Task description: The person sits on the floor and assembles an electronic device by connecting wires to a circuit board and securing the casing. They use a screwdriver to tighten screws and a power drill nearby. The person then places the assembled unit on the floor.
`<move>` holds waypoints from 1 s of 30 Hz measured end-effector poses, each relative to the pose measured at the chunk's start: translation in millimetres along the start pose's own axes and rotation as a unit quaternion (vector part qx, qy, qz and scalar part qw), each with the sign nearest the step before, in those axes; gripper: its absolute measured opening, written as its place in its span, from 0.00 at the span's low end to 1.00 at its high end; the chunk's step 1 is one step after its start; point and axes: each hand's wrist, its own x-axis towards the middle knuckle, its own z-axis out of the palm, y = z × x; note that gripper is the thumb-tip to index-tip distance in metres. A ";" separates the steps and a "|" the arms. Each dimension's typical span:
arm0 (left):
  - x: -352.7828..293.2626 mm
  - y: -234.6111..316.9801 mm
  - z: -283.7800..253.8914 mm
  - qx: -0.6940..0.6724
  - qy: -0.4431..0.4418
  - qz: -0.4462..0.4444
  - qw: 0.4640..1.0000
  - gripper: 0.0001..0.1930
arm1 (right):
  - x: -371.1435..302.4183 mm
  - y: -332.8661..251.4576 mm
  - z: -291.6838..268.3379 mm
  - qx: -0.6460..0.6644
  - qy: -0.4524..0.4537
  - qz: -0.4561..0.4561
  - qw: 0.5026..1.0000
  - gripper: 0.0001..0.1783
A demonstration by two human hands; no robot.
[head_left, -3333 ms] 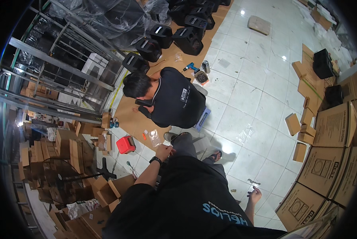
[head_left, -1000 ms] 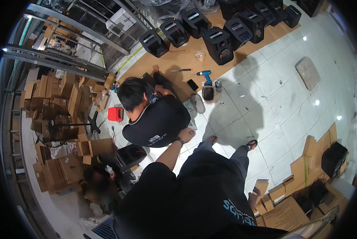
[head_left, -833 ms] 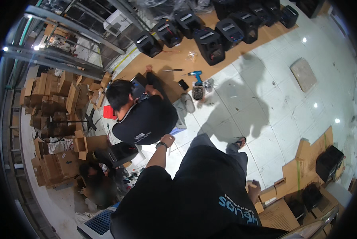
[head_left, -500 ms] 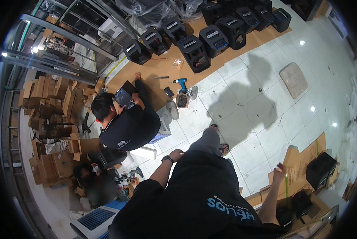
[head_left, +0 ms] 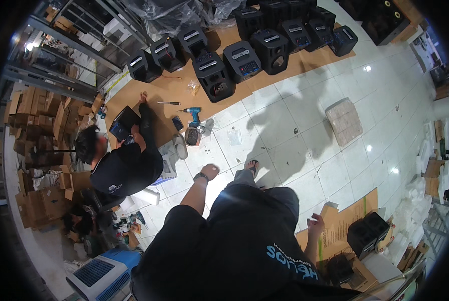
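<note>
My left hand (head_left: pixel 211 171) hangs over the white tiles with its fingers curled in and nothing visible in them; a dark watch is on that wrist. On the other side, my right hand (head_left: pixel 315 226) is open and holds nothing, its fingers loosely bent and apart. It is nearest a flattened cardboard sheet (head_left: pixel 342 232), on which a black speaker cabinet (head_left: pixel 368 232) stands. My sandalled foot (head_left: pixel 252 168) is forward on the floor. Ahead to the left, a blue cordless drill (head_left: pixel 194 116) and a black phone (head_left: pixel 177 123) lie near a tub of small dark parts (head_left: pixel 192 137).
A co-worker (head_left: pixel 126 168) sits at the left, hands at a black speaker box (head_left: pixel 125 124). Several black speakers (head_left: pixel 242 61) stand along brown cardboard ahead. A stained square slab (head_left: pixel 343 123) lies on the tiles. Cartons (head_left: pixel 41 198) pile up left; an air cooler (head_left: pixel 101 275) stands lower left.
My view has shifted rightward and forward, so the scene slides left. My left hand has swung forward from my thigh, and one foot has stepped ahead. The right hand has come nearer my body.
</note>
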 end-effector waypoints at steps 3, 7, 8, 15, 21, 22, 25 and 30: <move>15.6 98.8 -24.0 -0.246 0.044 0.009 0.968 0.20 | 2.5 39.3 -18.1 -0.016 -0.017 0.066 0.998 0.25; 23.8 180.0 -23.1 -0.275 0.077 0.074 0.955 0.19 | 43.5 94.0 -64.9 0.038 -0.079 0.215 0.973 0.25; 24.2 190.0 -16.3 -0.258 0.096 0.081 0.958 0.19 | 63.9 105.9 -73.3 0.035 -0.086 0.223 0.970 0.25; -3.8 219.0 46.7 -0.087 0.025 -0.123 0.988 0.20 | 288.5 99.3 -120.6 0.311 -0.112 0.193 0.924 0.20; -16.6 304.5 68.2 -0.201 0.003 -0.188 0.961 0.20 | 406.9 6.3 -172.5 0.123 -0.118 -0.024 0.985 0.25; -15.4 322.4 66.5 -0.208 0.030 -0.173 0.962 0.21 | 415.8 0.5 -177.8 0.092 -0.123 -0.007 0.988 0.25; -6.7 367.4 55.2 -0.190 0.046 -0.136 0.971 0.22 | 441.1 0.7 -184.3 0.050 -0.134 0.000 0.990 0.26; 4.4 391.9 43.4 -0.218 0.093 -0.165 0.957 0.21 | 468.9 13.1 -184.6 0.006 -0.187 -0.031 0.982 0.26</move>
